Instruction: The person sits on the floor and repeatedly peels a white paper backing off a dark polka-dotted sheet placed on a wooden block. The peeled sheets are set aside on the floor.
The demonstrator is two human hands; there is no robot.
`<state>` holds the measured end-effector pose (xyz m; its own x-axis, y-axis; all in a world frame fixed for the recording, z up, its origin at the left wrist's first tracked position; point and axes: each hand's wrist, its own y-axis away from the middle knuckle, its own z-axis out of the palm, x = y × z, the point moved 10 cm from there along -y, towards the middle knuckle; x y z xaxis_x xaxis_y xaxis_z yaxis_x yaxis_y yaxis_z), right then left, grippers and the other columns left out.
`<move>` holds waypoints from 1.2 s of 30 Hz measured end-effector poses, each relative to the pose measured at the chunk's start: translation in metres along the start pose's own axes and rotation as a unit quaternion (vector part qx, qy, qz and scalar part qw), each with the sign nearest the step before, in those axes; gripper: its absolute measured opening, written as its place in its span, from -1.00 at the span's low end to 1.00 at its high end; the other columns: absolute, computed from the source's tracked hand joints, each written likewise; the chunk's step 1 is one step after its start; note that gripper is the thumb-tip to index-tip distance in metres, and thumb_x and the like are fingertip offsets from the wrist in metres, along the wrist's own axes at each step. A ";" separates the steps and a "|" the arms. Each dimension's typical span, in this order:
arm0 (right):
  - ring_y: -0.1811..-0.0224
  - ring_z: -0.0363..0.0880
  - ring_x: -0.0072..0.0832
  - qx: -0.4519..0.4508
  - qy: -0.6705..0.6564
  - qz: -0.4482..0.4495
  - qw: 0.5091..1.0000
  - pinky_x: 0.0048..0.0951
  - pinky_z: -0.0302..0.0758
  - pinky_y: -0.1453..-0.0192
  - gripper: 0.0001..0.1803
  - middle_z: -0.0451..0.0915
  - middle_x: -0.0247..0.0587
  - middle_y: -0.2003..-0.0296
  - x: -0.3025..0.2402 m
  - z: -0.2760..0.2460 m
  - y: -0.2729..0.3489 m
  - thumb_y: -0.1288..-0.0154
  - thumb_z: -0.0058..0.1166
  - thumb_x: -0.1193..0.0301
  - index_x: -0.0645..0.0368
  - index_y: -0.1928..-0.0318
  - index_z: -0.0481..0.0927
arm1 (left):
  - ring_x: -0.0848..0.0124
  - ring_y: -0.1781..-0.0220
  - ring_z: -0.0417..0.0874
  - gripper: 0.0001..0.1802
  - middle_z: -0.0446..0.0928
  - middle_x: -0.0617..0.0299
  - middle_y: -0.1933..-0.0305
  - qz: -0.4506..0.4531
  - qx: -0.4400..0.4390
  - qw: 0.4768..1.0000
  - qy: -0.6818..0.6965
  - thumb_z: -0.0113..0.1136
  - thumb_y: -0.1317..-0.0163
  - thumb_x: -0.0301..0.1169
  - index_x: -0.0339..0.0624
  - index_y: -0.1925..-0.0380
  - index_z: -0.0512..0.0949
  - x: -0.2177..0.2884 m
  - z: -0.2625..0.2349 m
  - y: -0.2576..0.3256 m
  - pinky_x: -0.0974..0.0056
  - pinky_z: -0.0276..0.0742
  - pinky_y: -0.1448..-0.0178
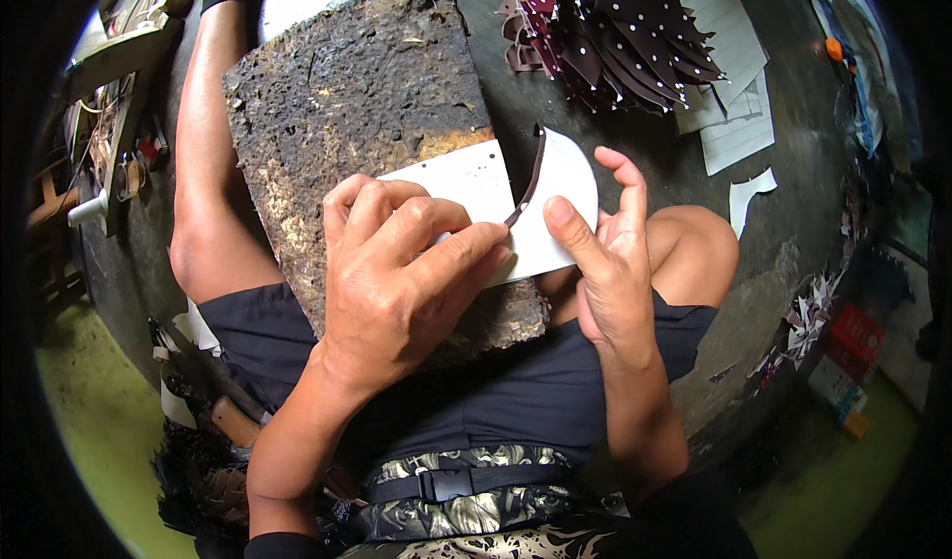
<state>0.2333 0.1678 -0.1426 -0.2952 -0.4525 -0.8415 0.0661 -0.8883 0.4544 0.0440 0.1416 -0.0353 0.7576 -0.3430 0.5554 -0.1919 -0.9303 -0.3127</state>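
A thin white piece with a curved edge (567, 177) lies partly over the dark, rough-surfaced board (347, 93), and its right part bends upward. A narrow dark brown strip (533, 179) runs along a curved line on it. My left hand (392, 261) is over the board, thumb and index finger pinched together at the strip's lower end. Whether they grip the strip or only press it down, I cannot make out. My right hand (615, 266) holds the raised right part, thumb on its face, index finger stretched up and apart. Other fingers are hidden behind it.
The board rests across my legs. Beyond it lies a pile of dark brown and maroon pieces with white dots (625, 28), beside lined paper sheets (739, 113). A white scrap (751, 199) is at right, shredded scraps (813, 316) farther right. A wooden stand (124, 73) is at left.
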 end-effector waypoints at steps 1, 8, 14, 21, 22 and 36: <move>-0.08 0.83 -0.41 0.006 -0.031 -0.007 0.999 -0.37 0.79 -0.19 0.02 0.80 0.05 -0.11 0.000 0.003 0.002 -0.53 0.58 0.49 0.10 -0.70 0.08 | 0.30 0.00 0.67 -0.74 0.68 0.45 0.14 -0.001 -0.001 1.000 -0.001 0.72 -0.19 -0.28 0.12 0.11 0.88 0.001 0.001 0.000 -0.01 0.42 -0.27; -0.08 0.79 -0.51 -0.012 -0.034 -0.074 0.997 -0.41 0.79 -0.18 0.02 0.76 -0.11 -0.09 -0.011 0.030 -0.003 -0.44 0.55 0.70 0.04 -0.69 0.16 | 0.31 0.01 0.67 -0.73 0.68 0.46 0.14 -0.005 0.004 1.000 -0.002 0.71 -0.20 -0.27 0.13 0.10 0.88 0.002 0.000 0.002 0.00 0.42 -0.28; -0.05 0.76 -0.56 -0.027 -0.014 -0.074 0.997 -0.48 0.76 -0.14 -0.03 0.74 -0.23 -0.06 -0.009 0.022 -0.011 -0.42 0.60 0.67 0.06 -0.65 0.26 | 0.31 0.01 0.67 -0.72 0.68 0.46 0.13 -0.003 -0.003 1.000 0.002 0.72 -0.19 -0.27 0.14 0.09 0.89 0.000 0.000 0.003 -0.01 0.44 -0.27; -0.02 0.77 -0.57 -0.047 0.014 -0.075 0.996 -0.50 0.76 -0.12 -0.04 0.74 -0.27 -0.03 -0.010 0.019 -0.022 -0.39 0.63 0.64 0.08 -0.63 0.29 | 0.30 0.02 0.67 -0.67 0.68 0.45 0.13 0.009 -0.014 1.000 -0.003 0.75 -0.16 -0.27 0.14 0.06 0.90 -0.001 0.000 0.002 0.00 0.46 -0.25; -0.01 0.77 -0.57 -0.044 0.019 -0.079 0.996 -0.50 0.76 -0.12 -0.04 0.74 -0.28 -0.02 -0.011 0.018 -0.024 -0.39 0.63 0.64 0.08 -0.63 0.29 | 0.30 0.02 0.67 -0.67 0.68 0.44 0.12 0.011 -0.013 1.000 -0.002 0.75 -0.15 -0.28 0.14 0.06 0.90 -0.001 0.000 0.003 0.00 0.46 -0.25; -0.02 0.80 -0.56 -0.054 0.019 -0.055 0.997 -0.47 0.76 -0.14 -0.09 0.77 -0.26 -0.03 0.004 0.008 -0.035 -0.41 0.63 0.62 0.09 -0.59 0.32 | 0.30 0.02 0.67 -0.65 0.69 0.42 0.11 0.016 -0.022 1.000 -0.004 0.77 -0.14 -0.28 0.12 0.05 0.91 -0.005 0.000 0.002 0.02 0.48 -0.20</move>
<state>0.2221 0.1974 -0.1590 -0.2696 -0.3525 -0.8961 0.1382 -0.9351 0.3263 0.0401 0.1414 -0.0385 0.7557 -0.3718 0.5392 -0.2427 -0.9236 -0.2966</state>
